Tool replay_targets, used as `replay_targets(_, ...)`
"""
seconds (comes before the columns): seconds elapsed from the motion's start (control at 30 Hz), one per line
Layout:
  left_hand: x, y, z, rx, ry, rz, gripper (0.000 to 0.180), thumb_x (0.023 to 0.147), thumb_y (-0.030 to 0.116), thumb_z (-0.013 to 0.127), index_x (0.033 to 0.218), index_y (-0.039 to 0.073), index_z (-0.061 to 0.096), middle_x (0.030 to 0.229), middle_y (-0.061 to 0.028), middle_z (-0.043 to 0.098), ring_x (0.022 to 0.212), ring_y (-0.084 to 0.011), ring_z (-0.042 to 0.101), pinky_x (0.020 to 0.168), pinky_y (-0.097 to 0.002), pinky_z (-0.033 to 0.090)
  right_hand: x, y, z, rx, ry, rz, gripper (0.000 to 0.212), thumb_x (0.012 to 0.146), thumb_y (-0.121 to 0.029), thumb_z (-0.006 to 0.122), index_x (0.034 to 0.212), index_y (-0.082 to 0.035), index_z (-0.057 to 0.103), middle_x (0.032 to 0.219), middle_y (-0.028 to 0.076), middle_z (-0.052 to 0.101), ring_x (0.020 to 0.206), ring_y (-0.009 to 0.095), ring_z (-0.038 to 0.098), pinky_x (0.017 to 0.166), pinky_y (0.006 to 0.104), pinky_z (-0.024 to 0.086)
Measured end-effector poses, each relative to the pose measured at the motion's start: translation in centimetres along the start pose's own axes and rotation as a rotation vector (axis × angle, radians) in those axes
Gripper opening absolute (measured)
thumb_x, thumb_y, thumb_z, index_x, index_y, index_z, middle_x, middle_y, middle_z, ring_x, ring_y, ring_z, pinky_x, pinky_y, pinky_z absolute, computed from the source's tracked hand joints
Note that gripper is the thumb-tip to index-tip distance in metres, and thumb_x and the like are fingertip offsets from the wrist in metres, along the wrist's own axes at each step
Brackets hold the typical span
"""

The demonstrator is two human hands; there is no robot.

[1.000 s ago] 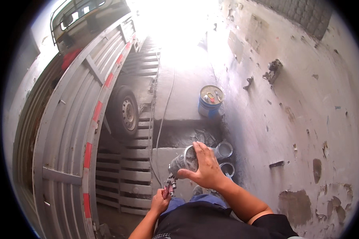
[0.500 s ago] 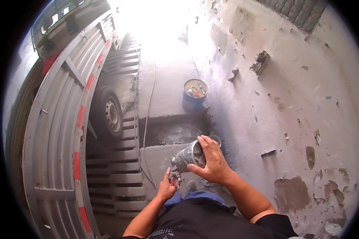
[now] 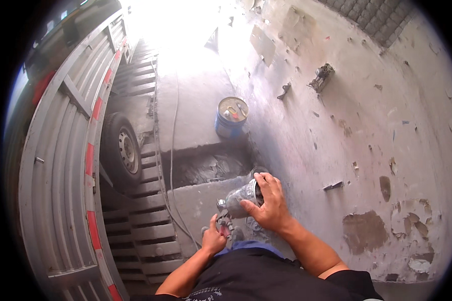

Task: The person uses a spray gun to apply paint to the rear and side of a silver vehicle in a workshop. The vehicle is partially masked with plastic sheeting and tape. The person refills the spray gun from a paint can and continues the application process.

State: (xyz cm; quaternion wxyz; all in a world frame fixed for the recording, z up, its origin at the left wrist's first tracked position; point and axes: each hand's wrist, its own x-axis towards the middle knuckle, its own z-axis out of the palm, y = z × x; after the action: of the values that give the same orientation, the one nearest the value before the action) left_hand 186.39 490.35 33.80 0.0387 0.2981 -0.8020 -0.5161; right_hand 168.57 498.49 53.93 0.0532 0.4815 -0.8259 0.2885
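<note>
My left hand (image 3: 214, 242) is closed round the body of a paint spray gun (image 3: 225, 221), its index finger stretched up along it. A clear, grey-smeared cup (image 3: 240, 198) sits tilted on the gun, with its wide end toward the right. Round that wide rim my right hand (image 3: 270, 204) is closed, thumb on the near side and fingers over the far side. Part of the cup's mouth lies hidden behind my right fingers. Both hands are in front of my body, above the floor.
A blue drum (image 3: 231, 118) with small items on its lid stands ahead, beyond a recessed pit (image 3: 211, 168). A hose (image 3: 173, 125) runs along the floor. On the left is a truck's side panel (image 3: 68, 165) and wheel (image 3: 128, 150); a peeling wall (image 3: 346, 150) rises on the right.
The view has swung slightly, so the truck, drum and pit sit farther left. My hands have shifted slightly right and down in view, keeping hold of the gun and cup.
</note>
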Motion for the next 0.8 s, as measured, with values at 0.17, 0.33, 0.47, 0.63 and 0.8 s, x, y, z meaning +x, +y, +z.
replay_targets(0.17, 0.9, -1.2, -0.3, -0.079, -0.033, 0.031, 0.074, 0.081, 0.025, 0.061, 0.139, 0.004, 0.021, 0.068, -0.0217, 0.061, 0.066, -0.0421, 0.061, 0.061, -0.0489, 0.047, 1.1, -0.2, 0.5, -0.01, -0.016, 0.028, 0.068, 0.079, -0.043, 0.066, 0.122, 0.007, 0.048, 0.119, 0.026, 0.049, 0.107, 0.042, 0.047, 0.092, 0.0481, 0.039)
replay_targets(0.33, 2.0, 3.5, -6.4, 0.006, -0.238, 0.075, 0.08, 0.073, 0.023, 0.072, 0.137, 0.0, 0.03, 0.1, -0.0232, 0.059, 0.093, -0.0348, 0.06, 0.081, -0.042, 0.047, 0.7, 0.8, -0.5, -0.031, -0.065, 0.18, 0.07, 0.079, -0.041, 0.065, 0.125, 0.009, 0.045, 0.122, 0.029, 0.047, 0.111, 0.044, 0.046, 0.096, 0.0474, 0.037)
replay_targets(0.47, 3.1, 7.3, -6.7, 0.049, 0.126, 0.437, 0.096, 0.063, 0.026, 0.081, 0.14, 0.003, 0.027, 0.13, -0.0257, 0.041, 0.119, -0.038, 0.044, 0.098, -0.0436, 0.038, 1.1, 0.4, -0.4, -0.026, -0.126, 0.239, 0.072, 0.08, -0.041, 0.064, 0.127, 0.009, 0.043, 0.125, 0.029, 0.046, 0.114, 0.044, 0.045, 0.097, 0.0465, 0.037)
replay_targets(0.63, 7.2, 8.2, -2.2, -0.172, 0.107, 0.583, 0.111, 0.054, 0.034, 0.087, 0.14, 0.007, 0.023, 0.118, -0.0252, 0.053, 0.106, -0.0412, 0.055, 0.089, -0.0453, 0.046, 1.5, -0.2, -0.1, -0.064, -0.15, 0.251, 0.073, 0.08, -0.043, 0.063, 0.127, 0.009, 0.043, 0.128, 0.028, 0.045, 0.116, 0.044, 0.044, 0.098, 0.0461, 0.037)
replay_targets(0.8, 7.8, 9.9, -2.7, -0.129, 0.094, 0.59, 0.106, 0.054, 0.035, 0.088, 0.137, 0.006, 0.028, 0.111, -0.0243, 0.058, 0.098, -0.0406, 0.059, 0.081, -0.0456, 0.05, 1.4, 0.2, -0.4, -0.01, -0.104, 0.33, 0.071, 0.08, -0.044, 0.063, 0.129, 0.003, 0.045, 0.131, 0.028, 0.042, 0.117, 0.045, 0.042, 0.098, 0.0473, 0.037)
